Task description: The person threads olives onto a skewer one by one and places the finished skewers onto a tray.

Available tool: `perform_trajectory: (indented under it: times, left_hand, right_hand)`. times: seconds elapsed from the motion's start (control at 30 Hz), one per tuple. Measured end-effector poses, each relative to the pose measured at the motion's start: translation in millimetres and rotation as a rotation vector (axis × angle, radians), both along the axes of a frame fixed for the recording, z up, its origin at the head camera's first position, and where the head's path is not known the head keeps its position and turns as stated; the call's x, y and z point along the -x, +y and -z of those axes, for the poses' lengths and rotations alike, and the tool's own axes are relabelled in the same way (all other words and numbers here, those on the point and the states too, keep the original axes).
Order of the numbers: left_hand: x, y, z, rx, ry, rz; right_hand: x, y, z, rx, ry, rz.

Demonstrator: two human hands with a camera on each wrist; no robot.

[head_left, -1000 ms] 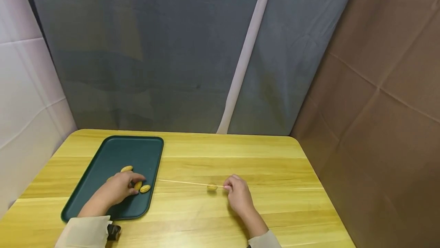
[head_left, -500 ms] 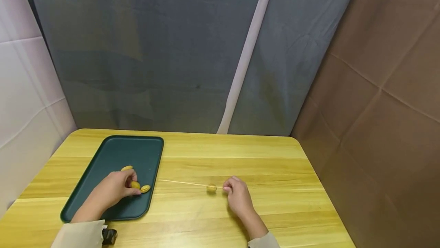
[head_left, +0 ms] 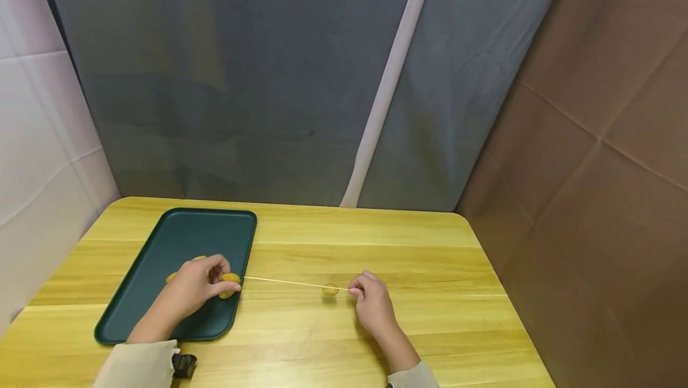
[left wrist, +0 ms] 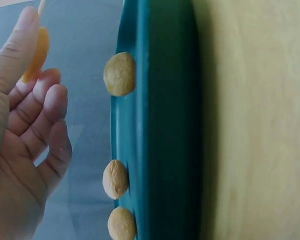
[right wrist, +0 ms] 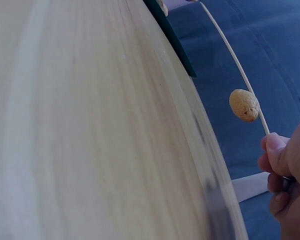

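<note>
My right hand [head_left: 373, 304] pinches one end of a thin pale wooden skewer [head_left: 285, 281], which points left toward the tray. Close to those fingers, a yellow-brown oval fruit-like piece [head_left: 330, 289] with a wrinkled skin is on the skewer; the right wrist view shows this piece [right wrist: 244, 105] against the stick. My left hand [head_left: 199, 286], over the tray's right side, pinches a similar oval piece [head_left: 231, 278] between thumb and fingers. The skewer's far tip is right at that piece. Seen from the left wrist, the held piece [left wrist: 40, 52] looks orange, partly hidden by the thumb.
A dark green rectangular tray [head_left: 215, 227] lies on the left of the wooden table [head_left: 344, 245]. Several more oval pieces [left wrist: 120, 74] rest in it, partly hidden by my left hand. Grey cloth [head_left: 269, 77] hangs behind the table and brown cloth [head_left: 607, 197] on the right.
My left hand has picked up an oval piece from the tray and moved it right and up to the skewer's tip. The right hand and skewer have stayed nearly still.
</note>
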State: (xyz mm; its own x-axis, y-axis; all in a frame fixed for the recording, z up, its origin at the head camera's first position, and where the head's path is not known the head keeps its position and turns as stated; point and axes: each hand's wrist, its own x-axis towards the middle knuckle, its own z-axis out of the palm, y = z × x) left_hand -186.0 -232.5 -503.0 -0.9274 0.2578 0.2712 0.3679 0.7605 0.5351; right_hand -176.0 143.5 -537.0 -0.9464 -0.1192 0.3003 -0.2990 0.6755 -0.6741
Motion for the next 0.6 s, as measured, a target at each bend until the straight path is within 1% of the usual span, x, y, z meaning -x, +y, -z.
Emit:
perform_trajectory:
  times: [0.1, 0.33, 0.5, 0.6]
  left_hand:
    - [2.0, 3.1, 1.8, -0.022, 0.006, 0.007]
    - [1.3, 9.3, 1.1, -0.070, -0.026, -0.007]
    - [1.5, 9.2, 0.7, -0.088, -0.033, -0.013]
    - [2.4, 8.7, 2.3, -0.103, -0.040, -0.010]
  right_hand:
    - [0.8, 0.1, -0.3, 0.004, 0.005, -0.001]
    - [0.0, -1.5, 0.0, 0.023, 0.010, -0.005]
    - [0.0, -0.4, 1.5, 0.021, 0.008, -0.011]
    - [0.1, -0.2, 1.9, 0.018, 0.005, -0.014]
